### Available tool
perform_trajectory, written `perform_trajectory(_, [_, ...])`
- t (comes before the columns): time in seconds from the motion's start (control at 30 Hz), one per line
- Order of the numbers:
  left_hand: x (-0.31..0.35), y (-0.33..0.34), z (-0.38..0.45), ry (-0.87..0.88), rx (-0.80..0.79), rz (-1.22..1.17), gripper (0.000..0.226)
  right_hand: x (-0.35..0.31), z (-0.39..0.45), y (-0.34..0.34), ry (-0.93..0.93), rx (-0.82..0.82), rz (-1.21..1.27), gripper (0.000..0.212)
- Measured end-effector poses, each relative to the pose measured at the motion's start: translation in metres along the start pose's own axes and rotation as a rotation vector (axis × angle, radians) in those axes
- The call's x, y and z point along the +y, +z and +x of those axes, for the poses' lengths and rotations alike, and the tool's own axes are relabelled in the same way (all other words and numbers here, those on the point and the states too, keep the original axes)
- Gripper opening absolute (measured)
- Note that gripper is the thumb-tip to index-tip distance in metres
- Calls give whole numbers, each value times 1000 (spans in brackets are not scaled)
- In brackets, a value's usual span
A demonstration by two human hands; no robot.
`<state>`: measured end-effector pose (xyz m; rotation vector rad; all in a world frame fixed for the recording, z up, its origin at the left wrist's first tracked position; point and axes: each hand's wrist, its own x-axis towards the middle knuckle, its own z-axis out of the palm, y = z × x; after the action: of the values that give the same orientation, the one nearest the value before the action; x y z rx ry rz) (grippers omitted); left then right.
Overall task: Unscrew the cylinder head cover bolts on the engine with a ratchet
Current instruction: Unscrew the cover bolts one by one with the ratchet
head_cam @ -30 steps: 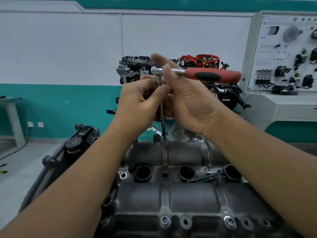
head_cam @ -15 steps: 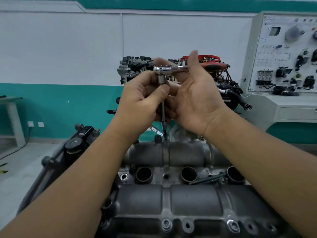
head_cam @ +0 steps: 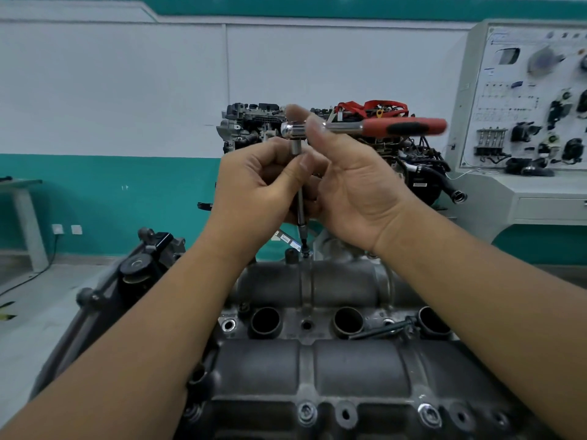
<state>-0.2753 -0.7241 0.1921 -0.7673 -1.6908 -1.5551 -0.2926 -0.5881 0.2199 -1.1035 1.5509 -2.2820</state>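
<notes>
The grey cylinder head cover (head_cam: 349,369) fills the lower middle of the head view. A ratchet (head_cam: 403,126) with a red and black handle points right, its chrome head over a long thin extension (head_cam: 300,211) that stands upright on a bolt (head_cam: 305,249) at the cover's far edge. My left hand (head_cam: 254,192) pinches the extension just under the ratchet head. My right hand (head_cam: 352,185) holds the ratchet near its head, thumb and forefinger around the chrome shaft. Two bolts (head_cam: 306,411) sit in the cover's near edge.
A loose dark bolt (head_cam: 381,331) lies beside the right spark plug well. A second engine (head_cam: 333,134) with red straps stands behind. A white training panel (head_cam: 533,103) is at the right, a table leg (head_cam: 28,223) at the left.
The ratchet handle has swung back out to the right, from behind my right hand into full view. My left hand has kept its pinch on the extension.
</notes>
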Motion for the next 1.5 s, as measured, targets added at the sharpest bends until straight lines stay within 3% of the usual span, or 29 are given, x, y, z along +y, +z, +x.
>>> perform_trajectory(0.2, [-1,1,2,-3,-21,-29,16,-6,2,-3,66,53,30,58])
perform_trajectory(0.3, [-2,0,1,-16,-7,-26,12,-5,1,0,20,32,-41,31])
perform_trajectory(0.43, [-1,0,1,28,4,36,9,-1,1,1,18,-31,-7,28])
perform_trajectory(0.6, [1,2,1,-20,-41,2,11,-4,5,-4,117,62,9,54])
perform_trajectory(0.73, [-2,1,1,20,0,49,7,-1,4,-7,49,-13,54,21])
perform_trajectory(1.0, [-1,0,2,-5,19,62,9,-3,8,-12,73,9,91,45])
perform_trajectory(1.13, [0,0,0,-14,14,41,10,-3,5,-11,30,-9,60,17])
perform_trajectory(1.3, [1,-1,1,-11,27,26,10,-2,6,-10,25,-63,32,22])
perform_trajectory(1.43, [0,0,1,-52,-10,-24,13,-5,8,-11,98,29,68,48])
perform_trajectory(1.5, [0,0,0,-47,-10,-20,15,-4,6,-10,59,13,67,27])
